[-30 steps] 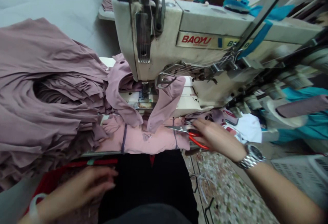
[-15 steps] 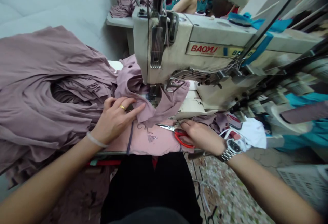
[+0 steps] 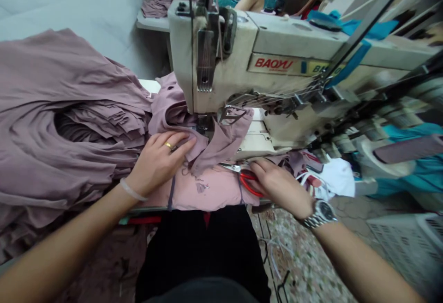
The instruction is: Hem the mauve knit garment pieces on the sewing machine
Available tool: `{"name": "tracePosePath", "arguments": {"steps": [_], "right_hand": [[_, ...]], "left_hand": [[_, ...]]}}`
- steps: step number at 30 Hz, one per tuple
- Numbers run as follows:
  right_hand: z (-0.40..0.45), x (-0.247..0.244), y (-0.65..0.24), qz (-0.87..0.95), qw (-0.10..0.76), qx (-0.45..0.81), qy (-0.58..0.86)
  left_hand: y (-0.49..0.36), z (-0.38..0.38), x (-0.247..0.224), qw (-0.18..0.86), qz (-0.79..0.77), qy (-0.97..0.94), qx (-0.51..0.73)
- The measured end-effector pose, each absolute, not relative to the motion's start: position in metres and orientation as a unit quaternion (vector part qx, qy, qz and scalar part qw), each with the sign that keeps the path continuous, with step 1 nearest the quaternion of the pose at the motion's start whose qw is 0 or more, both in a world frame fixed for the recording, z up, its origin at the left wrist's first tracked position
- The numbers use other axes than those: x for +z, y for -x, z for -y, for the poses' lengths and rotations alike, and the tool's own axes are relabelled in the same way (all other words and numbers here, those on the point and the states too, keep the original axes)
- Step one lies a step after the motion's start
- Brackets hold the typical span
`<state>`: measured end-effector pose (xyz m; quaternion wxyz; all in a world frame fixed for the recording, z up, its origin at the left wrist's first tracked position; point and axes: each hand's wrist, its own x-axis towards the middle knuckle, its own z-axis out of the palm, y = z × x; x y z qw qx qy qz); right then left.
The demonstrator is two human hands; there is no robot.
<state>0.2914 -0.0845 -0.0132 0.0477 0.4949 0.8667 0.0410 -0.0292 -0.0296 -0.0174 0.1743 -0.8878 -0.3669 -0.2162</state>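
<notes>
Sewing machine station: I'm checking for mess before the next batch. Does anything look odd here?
A small ragged scrap sits on the pink fabric beside the left hand; it looks like stray waste on otherwise smooth cloth.

**Machine overhead, fabric to the left, floor low right**

From the right hand (image 3: pixel 280 187), the sewing machine head (image 3: pixel 221 58) blocks 12 o'clock and the stacked mauve fabric (image 3: pixel 69 123) blocks 9 o'clock; a hand could pass at 5 o'clock, above the speckled floor (image 3: pixel 304 257).
</notes>
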Motion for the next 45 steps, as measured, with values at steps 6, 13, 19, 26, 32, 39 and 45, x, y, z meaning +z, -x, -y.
{"name": "tracePosePath", "arguments": {"steps": [6,13,19,26,32,39,45], "right_hand": [[0.085,-0.028,-0.266,-0.887,-0.027,0.106,-0.448],[0.048,-0.01,-0.252,-0.942,-0.13,0.2,-0.235],[-0.001,-0.008,-0.235,-0.913,-0.173,0.242,-0.279],[0.023,-0.012,-0.223,-0.884,-0.285,0.267,-0.256],[0.04,-0.003,-0.231,-0.912,-0.297,0.236,-0.157],[0.032,-0.007,-0.228,-0.924,-0.196,0.233,-0.23],[0.026,-0.009,-0.228,-0.913,-0.156,0.212,-0.311]], "left_hand": [[0.038,0.036,-0.015,0.173,0.347,0.896,-0.215],[0.027,0.031,-0.012,0.167,0.381,0.887,-0.202],[0.025,0.033,-0.009,0.151,0.378,0.892,-0.194],[0.012,0.035,0.0,0.186,0.395,0.894,-0.099],[0.01,0.031,-0.002,0.169,0.407,0.891,-0.109],[0.019,0.023,-0.006,0.109,0.398,0.891,-0.19],[0.026,0.04,-0.003,0.166,0.391,0.89,-0.166]]}}
